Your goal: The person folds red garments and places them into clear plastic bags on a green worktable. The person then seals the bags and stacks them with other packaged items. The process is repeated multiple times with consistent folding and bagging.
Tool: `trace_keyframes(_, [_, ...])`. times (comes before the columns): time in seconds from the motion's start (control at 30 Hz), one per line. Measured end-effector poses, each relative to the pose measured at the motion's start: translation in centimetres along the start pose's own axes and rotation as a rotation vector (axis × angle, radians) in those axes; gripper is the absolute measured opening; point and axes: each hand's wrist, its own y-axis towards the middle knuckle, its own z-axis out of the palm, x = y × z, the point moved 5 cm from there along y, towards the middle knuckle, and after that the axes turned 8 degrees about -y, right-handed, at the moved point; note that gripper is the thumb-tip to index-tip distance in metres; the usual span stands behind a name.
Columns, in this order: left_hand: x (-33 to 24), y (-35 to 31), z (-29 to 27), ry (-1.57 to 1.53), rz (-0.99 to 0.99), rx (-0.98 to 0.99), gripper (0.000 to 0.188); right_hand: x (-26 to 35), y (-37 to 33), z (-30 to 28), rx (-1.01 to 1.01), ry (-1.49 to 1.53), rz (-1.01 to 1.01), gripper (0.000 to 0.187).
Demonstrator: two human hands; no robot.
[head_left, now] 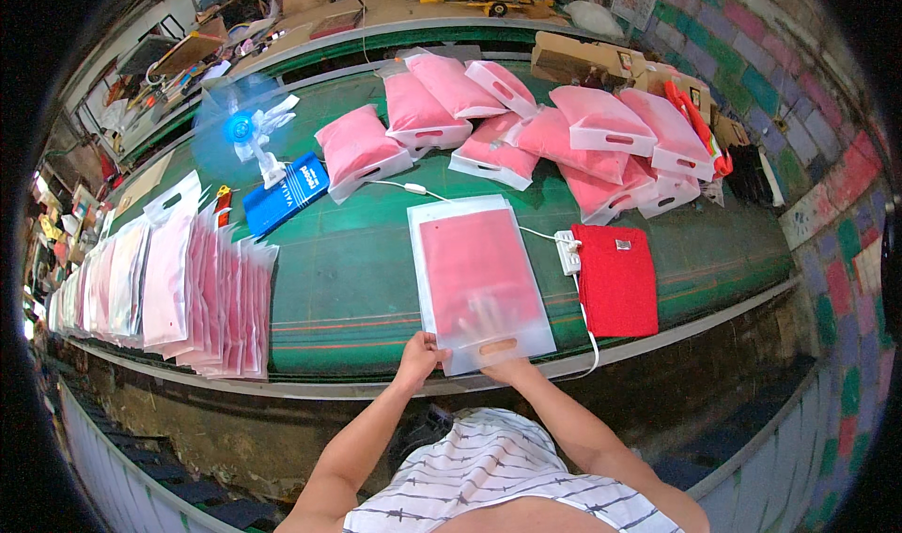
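A frosted translucent bag (531, 322) with a cut-out handle lies flat at the table's front edge, with a flat piece of red fabric (477, 261) showing inside it. My left hand (421, 356) pinches the bag's lower left edge between thumb and fingers. My right hand (487, 322) reaches into the bag through the handle end. Its fingers show dimly through the plastic, stretched out over the lower part of the fabric. To the right lies a folded red cloth (616, 284) with a small silvery tag.
A row of similar bags (169, 289) stands upright at the left. Plump filled bags (573, 143) are heaped at the far right. A blue packet (287, 195) and a small blue fan (241, 127) sit far left. A white power strip (567, 253) trails its cord over the front edge.
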Motion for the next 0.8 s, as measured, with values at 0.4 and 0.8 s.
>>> trace_keyframes(0.4, [0.7,0.1,-0.3,-0.181,-0.093,-0.08,0.036,2.6,-7.1,-5.5,-0.141,0.356,0.078,0.019])
trace_keyframes(0.8, [-1.2,-0.8,0.4,-0.257,-0.076,-0.003,0.02,5.8,-0.3,-3.5,-0.184,0.031,-0.113,0.034])
